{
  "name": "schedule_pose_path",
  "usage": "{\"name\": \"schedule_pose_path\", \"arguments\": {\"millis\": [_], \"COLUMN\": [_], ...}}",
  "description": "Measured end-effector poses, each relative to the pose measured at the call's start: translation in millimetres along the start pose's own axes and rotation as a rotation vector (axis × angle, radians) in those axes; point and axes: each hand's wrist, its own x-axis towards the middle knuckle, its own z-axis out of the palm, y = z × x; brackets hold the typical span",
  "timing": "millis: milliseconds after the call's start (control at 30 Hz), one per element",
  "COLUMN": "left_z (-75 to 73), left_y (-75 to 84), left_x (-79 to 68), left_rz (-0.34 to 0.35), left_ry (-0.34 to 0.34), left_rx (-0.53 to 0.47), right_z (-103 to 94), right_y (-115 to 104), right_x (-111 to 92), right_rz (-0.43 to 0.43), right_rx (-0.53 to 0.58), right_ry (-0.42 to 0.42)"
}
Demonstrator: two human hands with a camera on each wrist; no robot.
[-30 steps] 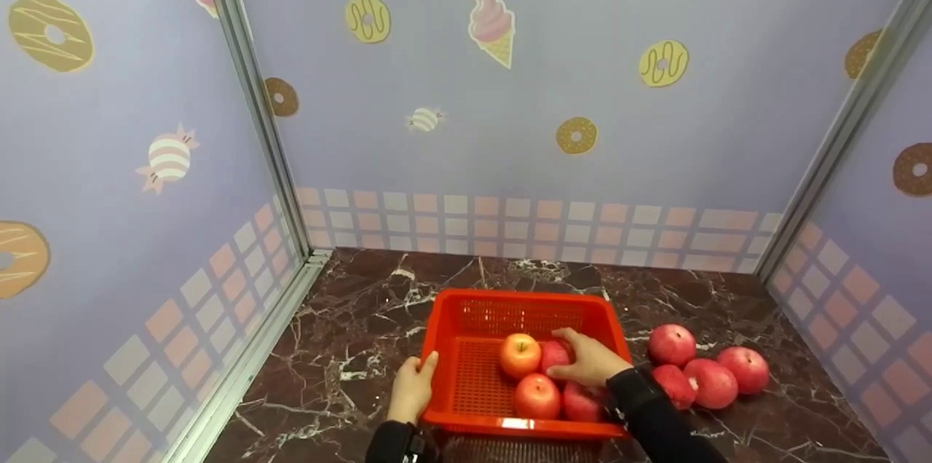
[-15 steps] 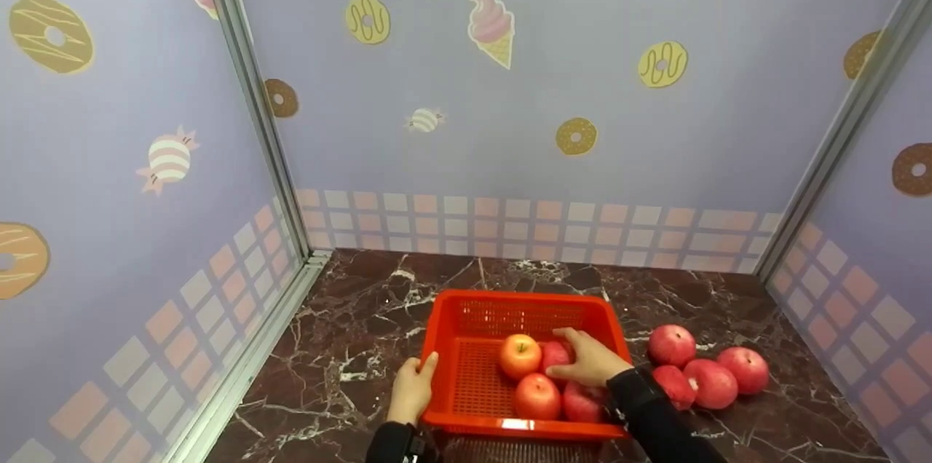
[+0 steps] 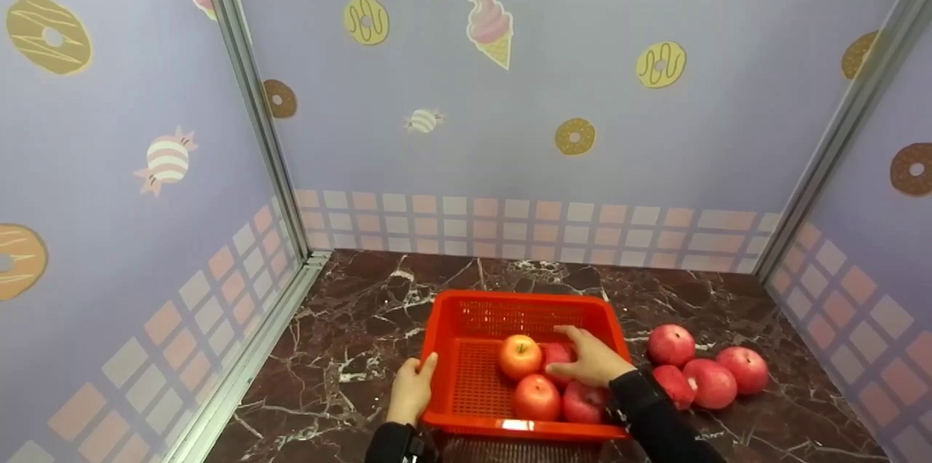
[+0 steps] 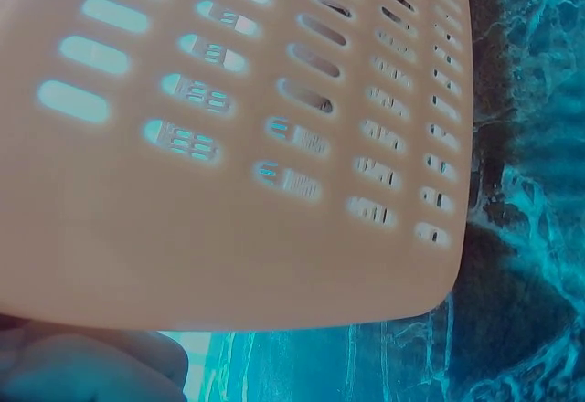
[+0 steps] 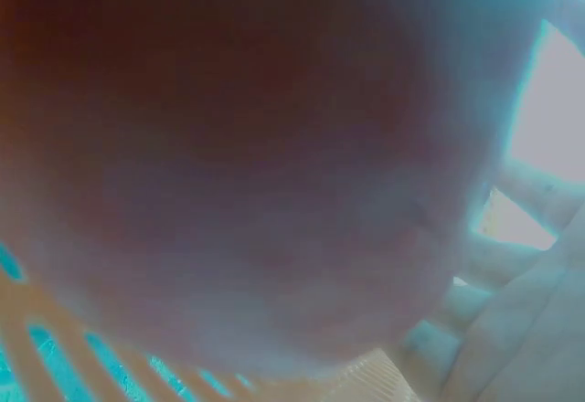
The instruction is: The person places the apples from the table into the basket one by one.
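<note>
Nearest the head camera, two black sleeves come in from the bottom edge. The person's left hand grips the left side of a rectangular red plastic basket, its thumb at the rim; the left wrist view shows bent fingers by the edge of the slotted wall. The basket stands on a polished dark reddish-brown stone-look tabletop with white veins.

Along the basket's near side lie a round light-red apple and, to its right, a round deep pinkish-red apple. Just beyond them, the fingers of the right hand curve around a round crimson apple inside the basket; in the right wrist view it looms large and blurred, fingers along its right side. Whether it bears on the basket floor cannot be told. Just left of it sits a round yellow-orange apple blushed with red, stem up.

Outside the basket, to the right, four round pinkish-red apples cluster on the tabletop. Farthest off rise lavender wall panels printed with doughnuts, sweets and an ice-cream cone, joined by grey metal posts.
</note>
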Motion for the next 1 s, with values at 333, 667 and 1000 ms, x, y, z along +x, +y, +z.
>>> {"name": "schedule_pose_path", "arguments": {"millis": [333,667,1000], "left_z": [-0.8,-0.2,-0.5], "left_y": [1.9,1.2,2.5], "left_x": [-1.5,-1.5,-1.0], "left_rz": [-0.013,-0.015,-0.019], "left_ry": [-0.003,0.004,0.000], "left_rx": [-0.006,-0.003,0.007], "right_z": [-4.1,-9.9,-13.3], "right_y": [-3,-6,-8], "right_x": [-3,-6,-7], "right_rz": [-0.027,-0.022,0.000], "right_rx": [0.015,0.014,0.039], "right_ry": [0.016,0.031,0.045]}}
